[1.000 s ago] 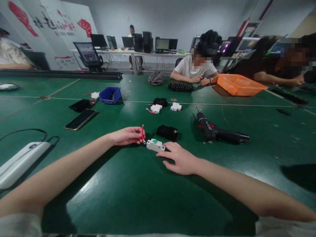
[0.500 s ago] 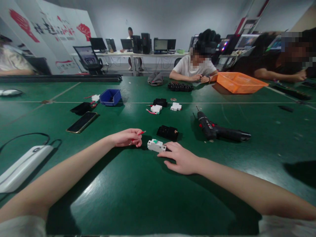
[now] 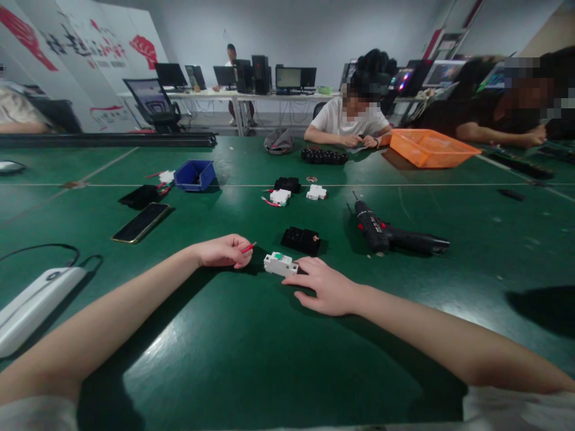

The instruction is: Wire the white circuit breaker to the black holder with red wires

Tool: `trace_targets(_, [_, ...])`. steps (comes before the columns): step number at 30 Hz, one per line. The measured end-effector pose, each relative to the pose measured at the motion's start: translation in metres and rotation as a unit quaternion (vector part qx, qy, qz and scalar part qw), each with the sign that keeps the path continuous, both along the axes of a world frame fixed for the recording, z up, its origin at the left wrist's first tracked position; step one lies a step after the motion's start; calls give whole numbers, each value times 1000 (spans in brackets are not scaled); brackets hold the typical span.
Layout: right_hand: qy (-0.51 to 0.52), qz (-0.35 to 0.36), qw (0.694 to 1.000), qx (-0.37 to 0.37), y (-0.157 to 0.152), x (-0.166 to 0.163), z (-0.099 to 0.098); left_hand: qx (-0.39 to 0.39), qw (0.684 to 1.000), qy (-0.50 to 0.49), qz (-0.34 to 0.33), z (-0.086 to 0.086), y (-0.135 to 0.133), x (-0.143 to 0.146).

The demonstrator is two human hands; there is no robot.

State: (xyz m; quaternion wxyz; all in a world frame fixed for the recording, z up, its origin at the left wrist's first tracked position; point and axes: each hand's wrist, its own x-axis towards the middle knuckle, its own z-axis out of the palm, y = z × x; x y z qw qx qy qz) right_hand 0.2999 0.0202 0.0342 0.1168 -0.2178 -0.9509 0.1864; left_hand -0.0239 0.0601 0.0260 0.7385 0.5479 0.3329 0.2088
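The red wire has swung from near-upright a second ago to a slant! The left hand pinches it, tip jutting right past the fingertips. Just right of those, the white breaker lies flat, a black block beyond it. Here's the right hand, fingers touching the breaker's right end, thumb apart; whether they grip, I can't tell. Farther right of these fingers: the black drill.
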Motion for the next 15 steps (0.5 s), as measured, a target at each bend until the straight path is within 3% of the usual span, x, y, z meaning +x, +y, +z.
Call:
trace_targets(9, [4, 8, 1000, -9, 1, 0, -1, 17, 999, -16, -38, -2, 0, -3])
trace_targets(15, [9, 9, 1000, -12, 2, 0, -4, 21, 999, -28, -12, -6, 1, -4])
